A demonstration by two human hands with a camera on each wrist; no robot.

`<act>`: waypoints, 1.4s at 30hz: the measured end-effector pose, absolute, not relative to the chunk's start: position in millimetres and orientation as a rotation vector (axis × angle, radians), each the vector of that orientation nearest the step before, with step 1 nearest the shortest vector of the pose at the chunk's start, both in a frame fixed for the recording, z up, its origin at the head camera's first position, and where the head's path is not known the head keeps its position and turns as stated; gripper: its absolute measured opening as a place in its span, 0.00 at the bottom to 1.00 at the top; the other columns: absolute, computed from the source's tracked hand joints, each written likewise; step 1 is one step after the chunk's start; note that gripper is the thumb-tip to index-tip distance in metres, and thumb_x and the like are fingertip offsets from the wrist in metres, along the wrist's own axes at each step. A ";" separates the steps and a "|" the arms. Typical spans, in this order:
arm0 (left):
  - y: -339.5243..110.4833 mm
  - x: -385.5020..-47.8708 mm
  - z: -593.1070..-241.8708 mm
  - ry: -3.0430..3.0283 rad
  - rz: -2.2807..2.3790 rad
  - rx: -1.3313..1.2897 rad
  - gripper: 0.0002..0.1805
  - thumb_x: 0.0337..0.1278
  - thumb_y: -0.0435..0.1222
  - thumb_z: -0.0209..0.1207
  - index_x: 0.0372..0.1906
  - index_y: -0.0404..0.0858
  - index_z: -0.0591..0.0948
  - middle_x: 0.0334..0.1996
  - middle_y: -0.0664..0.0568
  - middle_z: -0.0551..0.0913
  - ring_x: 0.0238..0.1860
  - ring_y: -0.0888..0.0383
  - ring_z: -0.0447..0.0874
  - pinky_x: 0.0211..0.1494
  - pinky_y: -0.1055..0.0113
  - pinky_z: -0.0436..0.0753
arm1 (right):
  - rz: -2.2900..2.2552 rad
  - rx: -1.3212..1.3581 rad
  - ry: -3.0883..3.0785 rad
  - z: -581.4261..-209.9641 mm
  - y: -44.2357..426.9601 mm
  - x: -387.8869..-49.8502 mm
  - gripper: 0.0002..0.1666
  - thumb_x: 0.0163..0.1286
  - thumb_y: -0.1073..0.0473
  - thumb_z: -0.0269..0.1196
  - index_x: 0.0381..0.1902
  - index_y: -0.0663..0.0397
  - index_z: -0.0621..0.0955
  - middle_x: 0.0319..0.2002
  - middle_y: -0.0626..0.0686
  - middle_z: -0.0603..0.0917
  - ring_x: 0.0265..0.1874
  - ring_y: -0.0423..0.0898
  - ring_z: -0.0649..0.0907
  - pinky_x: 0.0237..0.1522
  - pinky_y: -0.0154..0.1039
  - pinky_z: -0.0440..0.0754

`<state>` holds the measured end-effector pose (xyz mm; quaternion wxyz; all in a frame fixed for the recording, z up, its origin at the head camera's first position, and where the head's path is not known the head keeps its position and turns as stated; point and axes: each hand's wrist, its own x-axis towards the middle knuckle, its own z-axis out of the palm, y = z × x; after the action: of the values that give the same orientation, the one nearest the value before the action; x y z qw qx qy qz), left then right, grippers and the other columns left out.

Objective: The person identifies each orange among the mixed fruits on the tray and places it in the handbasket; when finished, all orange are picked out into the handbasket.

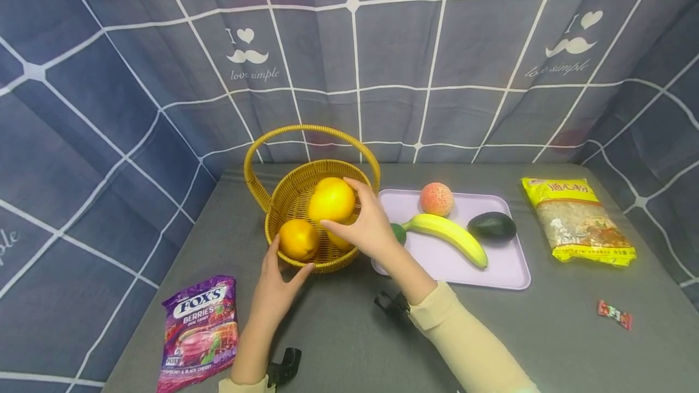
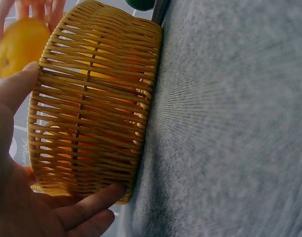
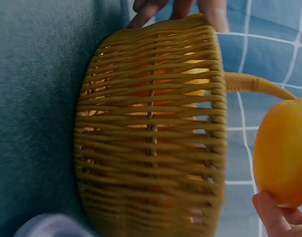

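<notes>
My right hand (image 1: 374,226) holds a smooth yellow-orange fruit (image 1: 331,198) between thumb and fingers, over the woven basket (image 1: 306,170). In the right wrist view this fruit (image 3: 284,153) is beside the basket's rim, apart from it. My left hand (image 1: 275,287) grips the near left side of the basket; in the left wrist view its thumb touches the rim and its fingers lie along the wicker wall (image 2: 92,108). Inside the basket sits an orange-coloured fruit (image 1: 298,239). Another yellow fruit (image 1: 341,240) is partly hidden by the held one and my right hand.
Right of the basket, a lilac tray (image 1: 453,275) bears a peach (image 1: 437,199), a banana (image 1: 450,235), a dark green avocado-like fruit (image 1: 492,227) and a partly hidden green item (image 1: 399,233). A purple candy bag (image 1: 201,332), a yellow food packet (image 1: 579,220) and a small wrapped candy (image 1: 614,314) lie around.
</notes>
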<state>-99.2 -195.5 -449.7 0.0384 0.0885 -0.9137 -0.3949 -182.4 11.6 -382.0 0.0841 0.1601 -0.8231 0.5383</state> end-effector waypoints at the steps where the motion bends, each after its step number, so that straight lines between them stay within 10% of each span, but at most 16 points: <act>1: -195.7 -99.0 -450.0 -2.805 -1.212 0.272 0.57 0.49 0.67 0.59 0.77 0.48 0.45 0.73 0.40 0.53 0.61 0.41 0.70 0.60 0.34 0.65 | 1.589 0.483 -2.469 -382.6 7.4 -185.9 0.53 0.48 0.42 0.76 0.69 0.45 0.66 0.62 0.49 0.70 0.53 0.46 0.75 0.54 0.47 0.77; 42: -197.2 -99.8 -451.5 -2.780 -1.260 0.240 0.57 0.50 0.67 0.59 0.77 0.48 0.44 0.73 0.39 0.52 0.61 0.42 0.71 0.60 0.37 0.68 | 1.322 0.494 -2.710 -409.8 -52.0 -234.8 0.55 0.52 0.42 0.73 0.72 0.54 0.62 0.64 0.56 0.69 0.56 0.51 0.74 0.53 0.47 0.77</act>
<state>-99.8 -197.2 -451.5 0.0400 0.0785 -0.9072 -0.4114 -234.8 -52.0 -409.8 0.0431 0.1616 -0.8861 0.4322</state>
